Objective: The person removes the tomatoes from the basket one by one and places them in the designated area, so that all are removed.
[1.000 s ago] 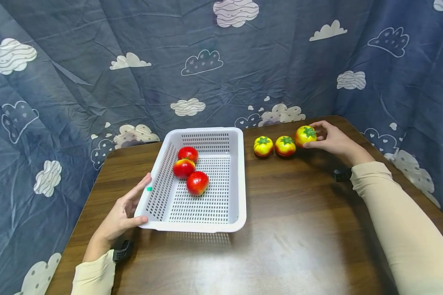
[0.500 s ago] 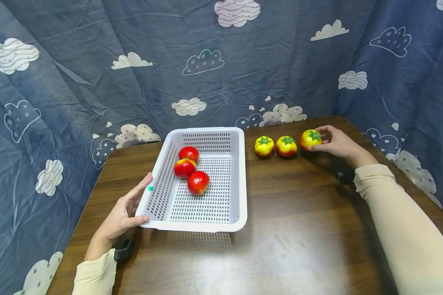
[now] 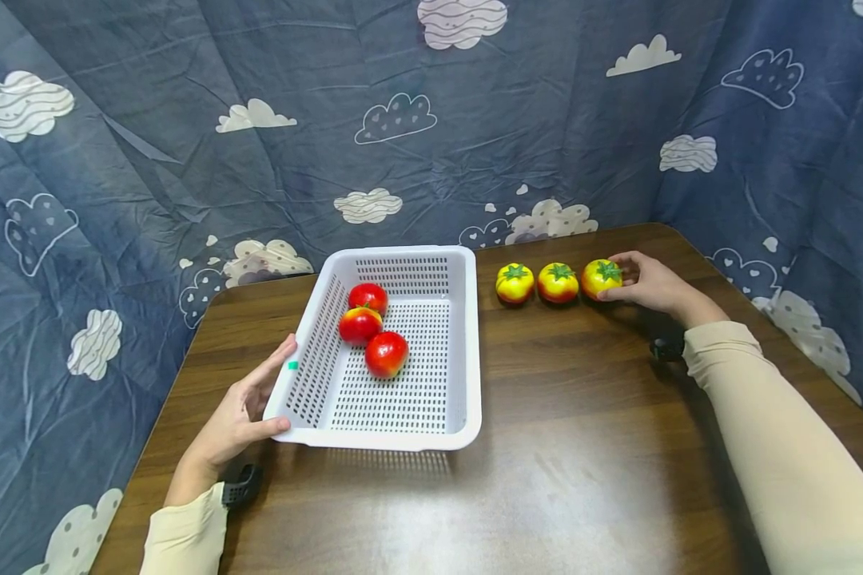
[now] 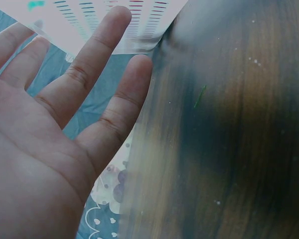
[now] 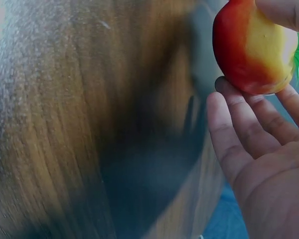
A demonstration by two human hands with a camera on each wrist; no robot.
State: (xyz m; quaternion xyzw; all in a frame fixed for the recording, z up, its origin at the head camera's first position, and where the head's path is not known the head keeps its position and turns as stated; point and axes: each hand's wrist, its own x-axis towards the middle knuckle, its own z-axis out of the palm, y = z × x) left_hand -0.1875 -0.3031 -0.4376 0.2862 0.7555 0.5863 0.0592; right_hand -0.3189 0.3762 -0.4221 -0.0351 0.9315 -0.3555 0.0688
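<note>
In the head view, my left hand [image 3: 232, 415] is at the near-left corner of a white perforated basket [image 3: 471, 359], thumb on the rim and fingers along the side. Its fingers [image 4: 84, 74] look straight and spread in the left wrist view. Inside the basket lie three red toy fruits, one of them a glossy red fruit [image 3: 387, 355]. My right hand [image 3: 650, 283] pinches a yellow-and-red toy tomato [image 3: 601, 280] with a green leafy top, between thumb and fingers. Left of it, a second tomato [image 3: 558, 283] and a third tomato [image 3: 515, 284] sit in a row.
A brown wooden table [image 3: 582, 415] carries everything. Behind it and at both sides hangs a blue curtain [image 3: 302, 72] with white clouds. The tomatoes stand right of the basket, near the table's back edge. Each wrist has a black strap.
My right hand first shifts slightly right, then lowers the tomato and brings it in beside the other two. My left hand and the basket stay in place.
</note>
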